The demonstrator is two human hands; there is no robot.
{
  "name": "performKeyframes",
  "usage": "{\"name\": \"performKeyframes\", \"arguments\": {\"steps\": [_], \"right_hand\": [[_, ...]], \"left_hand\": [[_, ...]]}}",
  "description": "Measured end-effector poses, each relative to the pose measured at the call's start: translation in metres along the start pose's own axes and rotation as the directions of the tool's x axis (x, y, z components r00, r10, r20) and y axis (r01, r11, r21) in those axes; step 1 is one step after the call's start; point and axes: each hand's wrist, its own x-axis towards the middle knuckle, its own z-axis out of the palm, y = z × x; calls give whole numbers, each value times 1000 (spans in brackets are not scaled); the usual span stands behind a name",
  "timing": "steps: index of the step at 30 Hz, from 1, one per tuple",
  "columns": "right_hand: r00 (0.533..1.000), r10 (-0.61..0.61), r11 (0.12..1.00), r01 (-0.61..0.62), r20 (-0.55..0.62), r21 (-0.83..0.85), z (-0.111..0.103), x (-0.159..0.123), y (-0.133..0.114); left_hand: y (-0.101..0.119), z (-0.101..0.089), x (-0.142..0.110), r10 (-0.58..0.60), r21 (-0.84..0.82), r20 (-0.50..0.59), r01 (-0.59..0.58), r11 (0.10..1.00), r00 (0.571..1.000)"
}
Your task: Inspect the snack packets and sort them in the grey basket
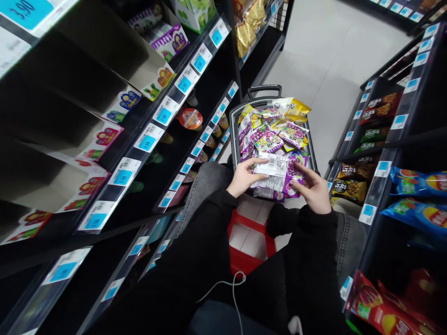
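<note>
Both my hands hold a small stack of purple snack packets (279, 176) over the near end of a grey shopping basket (234, 135). My left hand (244, 176) grips the stack's left side, thumb on the white label. My right hand (312, 188) closes on its right side. The basket is full of purple, pink and yellow snack packets (272, 130). Black sleeves cover both my arms.
Black shelves with blue price tags (148, 139) run along the left, holding cardboard display boxes (104, 135). Shelves on the right carry blue chip bags (415, 184) and red bags (380, 307). A red stool (249, 244) sits under me. White tiled floor (324, 56) lies beyond the basket.
</note>
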Motion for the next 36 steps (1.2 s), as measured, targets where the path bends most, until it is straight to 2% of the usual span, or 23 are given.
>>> {"name": "performKeyframes", "arguments": {"steps": [5,10,13,17,20,24,31,36], "right_hand": [[988,-113,987,100,-103,-126,6,-1,-1],[934,-303,922,237,-191,-305,10,-1,-8],[922,-343,892,261,-177,-369,12,0,-11],[947,-282,910,214,-153,-356,16,0,-11],[969,-177,943,117,-171,-311,18,1,-10],[975,-76,967,21,-207,-252,18,3,-8],[990,-14,989,-7,-142,-145,17,3,-8],[992,-80,987,65,-96,-147,13,1,-13]], "left_hand": [[5,-7,0,77,120,-42,-71,990,996],[12,-12,0,129,219,49,-136,966,990],[14,-15,1,118,267,77,-135,954,990],[18,-18,2,102,248,103,-125,961,989],[21,-18,3,60,216,134,-88,973,989],[24,-14,4,24,167,152,-50,985,988],[19,-7,2,-120,-51,29,122,991,992],[20,-14,2,-89,-36,-6,89,995,996]]}}
